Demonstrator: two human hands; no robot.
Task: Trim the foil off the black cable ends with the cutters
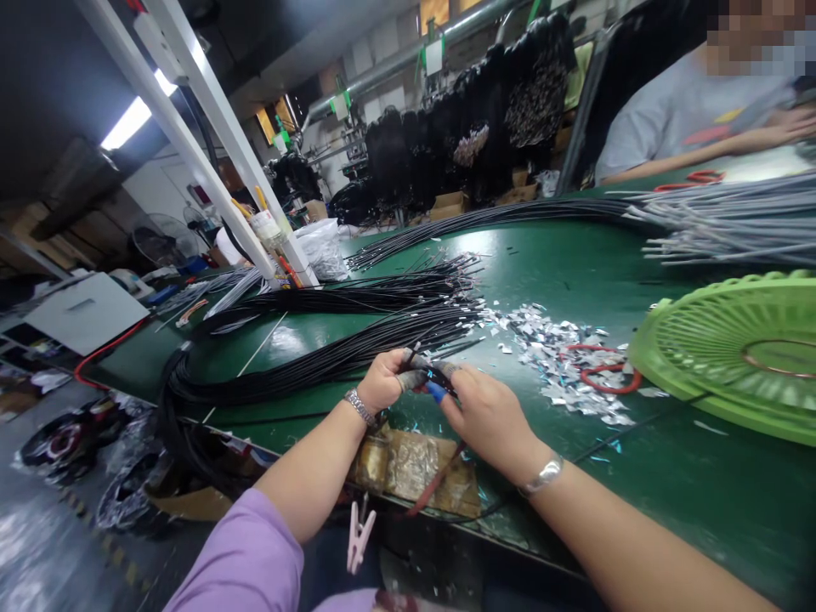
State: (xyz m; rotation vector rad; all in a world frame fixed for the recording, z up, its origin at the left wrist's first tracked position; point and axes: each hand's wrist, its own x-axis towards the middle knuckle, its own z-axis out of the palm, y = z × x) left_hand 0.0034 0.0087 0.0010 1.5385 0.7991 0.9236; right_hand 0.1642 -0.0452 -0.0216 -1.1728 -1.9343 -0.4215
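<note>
White panel [89,313]: tilted, well off to the left of the left hand [381,380].
Black bundles [319,361]: laid along the green table [650,297], ahead and leftward of the left hand, with loose ends pointing right.
Pink clothespin [360,537]: hanging below the left hand, at the table edge.
Left hand: curled nearly closed, pinching the black cable [441,379], with grey wraps on the fingertips and a metal watch [360,406] at the wrist.
Taped pad [414,467]: just below both hands, on the near edge.
Black cable: between the two hands, partly hidden by the fingers.
Right hand [488,412]: closed in on the same piece, with blue on the thumb tip and a silver bracelet [543,476] at the wrist.
Foil scraps [548,348]: scattered ahead and to the right of the right hand.
Red-handled tool [628,387]: lying among the scraps, right of the right hand.
Co-worker [663,119]: seated far ahead, right of both hands, in a grey shirt.
Green slotted piece [707,353]: farther right of the right hand.
Grey cables [733,225]: heaped beyond, ahead and rightward of the right hand.
</note>
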